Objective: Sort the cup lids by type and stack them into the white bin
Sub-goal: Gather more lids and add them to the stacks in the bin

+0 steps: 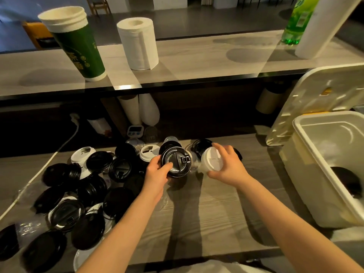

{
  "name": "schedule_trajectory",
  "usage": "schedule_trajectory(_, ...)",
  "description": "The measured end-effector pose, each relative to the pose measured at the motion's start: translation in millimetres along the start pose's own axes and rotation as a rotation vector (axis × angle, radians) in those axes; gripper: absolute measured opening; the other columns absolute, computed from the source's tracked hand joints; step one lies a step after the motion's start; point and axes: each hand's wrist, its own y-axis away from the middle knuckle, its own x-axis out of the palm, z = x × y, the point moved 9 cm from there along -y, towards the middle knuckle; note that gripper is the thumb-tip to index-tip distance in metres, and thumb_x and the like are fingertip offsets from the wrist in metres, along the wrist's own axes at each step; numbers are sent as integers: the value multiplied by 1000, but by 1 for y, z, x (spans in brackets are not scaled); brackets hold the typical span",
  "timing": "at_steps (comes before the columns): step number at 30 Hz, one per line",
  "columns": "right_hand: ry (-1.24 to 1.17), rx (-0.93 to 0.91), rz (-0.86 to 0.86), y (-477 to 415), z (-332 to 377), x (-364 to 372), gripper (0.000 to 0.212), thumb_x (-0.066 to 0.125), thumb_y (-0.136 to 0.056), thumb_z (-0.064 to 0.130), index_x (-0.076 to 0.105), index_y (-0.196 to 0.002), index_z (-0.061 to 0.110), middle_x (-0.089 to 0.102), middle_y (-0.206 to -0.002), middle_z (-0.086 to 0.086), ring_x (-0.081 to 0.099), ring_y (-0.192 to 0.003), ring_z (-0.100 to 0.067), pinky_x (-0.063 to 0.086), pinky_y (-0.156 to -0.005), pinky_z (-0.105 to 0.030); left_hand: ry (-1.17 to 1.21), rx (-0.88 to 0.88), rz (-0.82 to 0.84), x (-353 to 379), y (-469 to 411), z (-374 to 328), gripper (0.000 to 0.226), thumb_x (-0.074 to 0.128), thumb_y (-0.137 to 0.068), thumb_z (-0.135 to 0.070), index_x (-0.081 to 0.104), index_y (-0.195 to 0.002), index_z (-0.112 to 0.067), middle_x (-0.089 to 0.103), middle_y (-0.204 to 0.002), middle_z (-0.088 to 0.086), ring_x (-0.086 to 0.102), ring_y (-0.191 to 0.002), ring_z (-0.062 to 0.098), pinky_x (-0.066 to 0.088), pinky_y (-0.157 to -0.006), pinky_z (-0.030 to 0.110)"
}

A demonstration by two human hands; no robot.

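Black, glossy round lid is pinched by the left hand; the right hand grips a smooth white lid above the wood-grain table, near the white plastic bin.

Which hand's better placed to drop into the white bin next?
Right, likely. The right hand holds the white lids nearer the white bin; the left hand, gripping the black lid, would have to reach across.

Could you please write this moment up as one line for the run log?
left hand: grips black plastic cup lids | right hand: grips white plastic cup lids | white plastic bin: black lid inside
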Motion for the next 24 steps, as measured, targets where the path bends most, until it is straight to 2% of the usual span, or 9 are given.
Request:
schedule_trajectory(3, -69, -35, -86, 5, 11, -33, 96, 75, -69, 31, 20, -147, 34, 27, -139, -1, 31, -128, -22, 37, -100, -31, 10, 52, 71, 28, -1, -16, 33, 52, -89, 3, 56, -118, -13, 64, -106, 4, 61, -102, 20, 52, -84, 35)
schedule_trajectory(6, -112, -41, -159, 15, 13, -65, 97, 76, -70, 27, 18, -148, 28, 25, -141, 0, 31, -128, -18, 34, -98, -27, 18, 106, 144, 61, 2, -31, 29, 53, -89, 2, 58, -102, -23, 65, -103, 2, 61, -102, 20, 50, -89, 40)
schedule_trajectory(8, -130, -42, -213, 24, 8, -88, 97, 77, -69, 25, 19, -147, 22, 26, -141, 0, 31, -128, -16, 31, -97, -23, 27, 128, 160, 82, 5, -37, 29, 55, -88, 1, 57, -102, -24, 65, -102, 0, 61, -102, 19, 50, -90, 39)
schedule_trajectory(12, -130, -65, -282, 41, -10, -131, 93, 78, -69, 22, 23, -144, 20, 28, -139, 2, 30, -125, -9, 28, -96, -19, 39, 171, 211, 127, 21, -43, 30, 54, -89, 0, 55, -109, -22, 62, -110, 3, 60, -107, 20, 52, -84, 35)
schedule_trajectory(15, -101, -97, -307, 55, -30, -163, 91, 78, -69, 24, 25, -144, 21, 27, -132, 10, 25, -117, 3, 26, -95, -13, 17, 177, 233, 160, 38, -39, 31, 54, -90, -3, 53, -110, -26, 61, -114, 1, 59, -109, 19, 51, -91, 39)
schedule_trajectory(20, -159, -123, -313, 73, -71, -209, 89, 78, -71, 21, 27, -144, 21, 28, -129, 10, 25, -111, 9, 19, -85, 10, 31, 158, 246, 214, 62, -29, 29, 52, -91, -3, 55, -108, -26, 61, -113, 1, 59, -108, 17, 50, -82, 30)
schedule_trajectory(22, -184, -108, -302, 77, -90, -222, 89, 76, -73, 19, 25, -145, 24, 27, -131, 12, 25, -111, 9, 21, -83, 9, 36, 153, 237, 234, 69, -27, 27, 52, -91, -3, 56, -106, -25, 62, -110, 1, 60, -105, 15, 51, -78, 27)
schedule_trajectory(24, -189, -103, -272, 80, -109, -235, 89, 76, -74, 19, 24, -145, 27, 27, -132, 13, 26, -114, 8, 24, -88, 1, 31, 151, 229, 255, 74, -24, 26, 51, -91, -3, 56, -106, -23, 63, -109, 1, 61, -102, 15, 52, -73, 25)
